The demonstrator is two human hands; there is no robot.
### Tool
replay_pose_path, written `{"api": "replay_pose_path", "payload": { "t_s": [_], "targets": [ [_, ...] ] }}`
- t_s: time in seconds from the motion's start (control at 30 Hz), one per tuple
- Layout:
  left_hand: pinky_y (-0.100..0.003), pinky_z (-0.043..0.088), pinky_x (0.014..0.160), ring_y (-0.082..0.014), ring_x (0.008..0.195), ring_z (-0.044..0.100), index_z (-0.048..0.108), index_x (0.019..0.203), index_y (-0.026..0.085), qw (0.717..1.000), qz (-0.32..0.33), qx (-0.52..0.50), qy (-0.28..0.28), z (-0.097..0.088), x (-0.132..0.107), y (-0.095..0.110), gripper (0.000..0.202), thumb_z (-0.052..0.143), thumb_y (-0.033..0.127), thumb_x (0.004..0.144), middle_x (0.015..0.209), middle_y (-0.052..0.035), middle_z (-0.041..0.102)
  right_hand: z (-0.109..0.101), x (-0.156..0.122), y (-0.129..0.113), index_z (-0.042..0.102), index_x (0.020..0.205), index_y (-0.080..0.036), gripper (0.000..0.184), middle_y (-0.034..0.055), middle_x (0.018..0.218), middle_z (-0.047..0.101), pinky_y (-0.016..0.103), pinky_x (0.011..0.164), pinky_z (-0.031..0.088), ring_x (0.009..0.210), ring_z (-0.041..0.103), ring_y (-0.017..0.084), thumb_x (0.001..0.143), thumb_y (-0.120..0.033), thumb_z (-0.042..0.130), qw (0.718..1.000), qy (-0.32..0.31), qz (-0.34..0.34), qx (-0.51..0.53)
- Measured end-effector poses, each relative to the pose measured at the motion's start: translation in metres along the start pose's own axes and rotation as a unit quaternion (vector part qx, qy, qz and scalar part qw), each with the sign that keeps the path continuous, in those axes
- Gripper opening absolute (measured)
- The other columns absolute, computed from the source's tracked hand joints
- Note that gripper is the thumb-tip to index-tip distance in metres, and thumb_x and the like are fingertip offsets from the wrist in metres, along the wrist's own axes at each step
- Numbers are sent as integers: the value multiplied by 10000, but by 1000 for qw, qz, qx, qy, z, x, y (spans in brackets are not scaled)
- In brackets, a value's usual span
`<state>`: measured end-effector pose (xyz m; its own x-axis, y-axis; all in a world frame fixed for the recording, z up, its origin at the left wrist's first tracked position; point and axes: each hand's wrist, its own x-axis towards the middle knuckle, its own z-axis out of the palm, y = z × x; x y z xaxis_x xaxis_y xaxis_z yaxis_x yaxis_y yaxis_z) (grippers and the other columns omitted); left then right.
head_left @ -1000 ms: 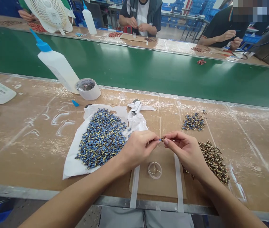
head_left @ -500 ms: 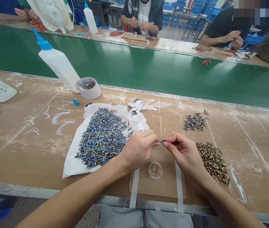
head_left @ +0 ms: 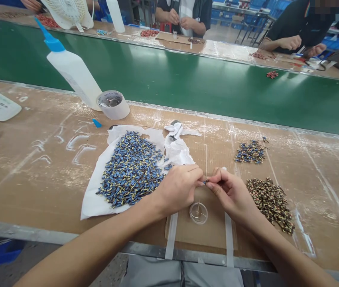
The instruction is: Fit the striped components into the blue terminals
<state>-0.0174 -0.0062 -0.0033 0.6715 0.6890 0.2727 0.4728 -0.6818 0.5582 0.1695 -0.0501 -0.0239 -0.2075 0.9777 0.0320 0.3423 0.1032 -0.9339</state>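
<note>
My left hand (head_left: 179,187) and my right hand (head_left: 231,192) meet fingertip to fingertip, pinching one small blue and dark piece (head_left: 205,182) between them. Its exact kind is too small to make out. Left of my hands, a big heap of small blue, yellow and dark pieces (head_left: 132,169) lies on white paper (head_left: 93,199). By my right hand sits a pile of brown and cream pieces (head_left: 271,203), with a smaller blue and dark pile (head_left: 249,152) behind it. Below my fingers a clear little cup (head_left: 198,214) with a thin stick in it stands on a taped cardboard sheet (head_left: 199,237).
A white squeeze bottle (head_left: 72,75) with a blue nozzle leans behind a tape roll (head_left: 114,105). Crumpled tissue (head_left: 177,149) lies beyond my left hand. A green belt (head_left: 157,75) crosses ahead, with other people working at the far side near a fan (head_left: 67,12).
The view has tilted and shifted slightly. Both hands keep their pinch on the small piece, which is now more covered by fingers. Across the belt, the person at right has moved their hands apart.
</note>
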Motion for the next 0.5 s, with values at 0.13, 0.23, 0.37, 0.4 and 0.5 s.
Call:
{"api": "replay_pose_path", "payload": {
  "t_s": [0.13,0.23,0.37,0.4,0.5],
  "targets": [
    [-250,344,547,-143,604,505,541,692,133,1000,-15,0,-23,2,-1,-1,127,530,63,797,674,-14,565,3,-1,2,516,792,-202,116,8,745,526,285,630,414,684,503,153,907,-203,527,1000,-7,4,-29],
    [-250,366,565,-147,628,515,558,709,126,1000,2,-3,-19,0,1,-2,131,521,63,818,682,-19,562,1,0,0,537,789,-196,114,13,750,550,286,643,423,694,520,154,900,-214,550,1000,4,2,-14],
    [-237,404,614,-138,681,537,597,802,129,999,26,-28,24,-5,5,-2,134,499,107,890,734,-22,587,-7,5,-9,597,857,-189,91,18,791,610,276,679,458,732,570,147,877,-276,618,996,16,44,80],
    [-234,409,623,-134,689,540,602,820,132,999,27,-33,34,-5,5,-3,133,498,119,902,746,-21,593,-9,6,-11,611,881,-188,108,19,800,624,273,686,467,737,580,145,871,-294,630,993,11,59,103],
    [-233,422,644,-129,710,550,612,858,137,998,28,-39,38,-5,5,-4,122,504,141,916,776,-22,608,-12,9,-14,635,909,-182,150,19,791,642,270,687,484,725,588,138,870,-327,634,987,-8,81,139]
  ]
}}
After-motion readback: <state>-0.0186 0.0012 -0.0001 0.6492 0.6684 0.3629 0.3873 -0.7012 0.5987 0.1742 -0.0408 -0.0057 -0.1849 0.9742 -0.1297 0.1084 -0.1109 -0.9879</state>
